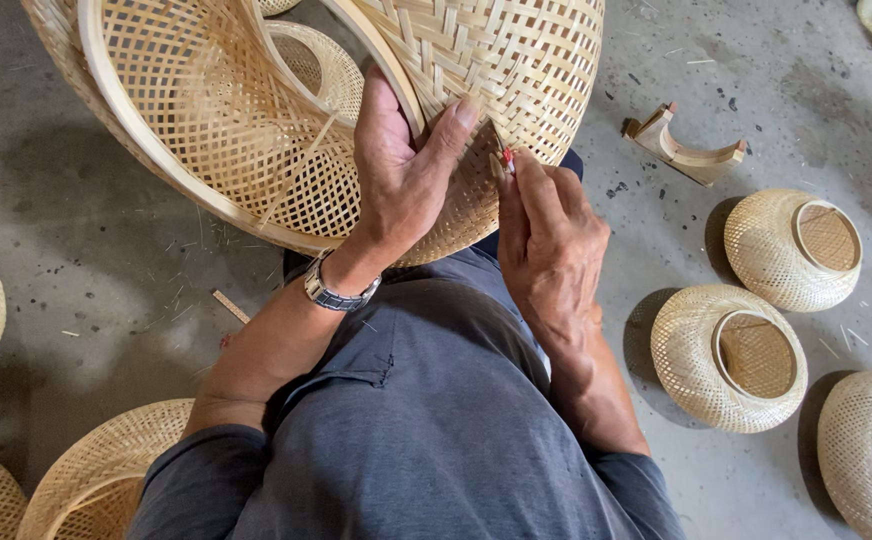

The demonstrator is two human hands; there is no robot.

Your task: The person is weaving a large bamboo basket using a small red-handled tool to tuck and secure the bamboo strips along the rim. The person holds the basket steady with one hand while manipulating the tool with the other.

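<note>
Bamboo weave filled the upper view — a big open-lattice woven shade (286,110) was held over the person's lap, tilted, its pale rim facing the camera. The left hand (406,175) clamped its edge, thumb pressed across the weave, a metal wristwatch (339,290) on the wrist. The right hand (546,245) was closed just beside it, pinching a small red-tipped tool (506,158) against the weave. On the concrete floor (106,260) to the right sat smaller round baskets (728,357) and a curved wooden block (686,147).
</note>
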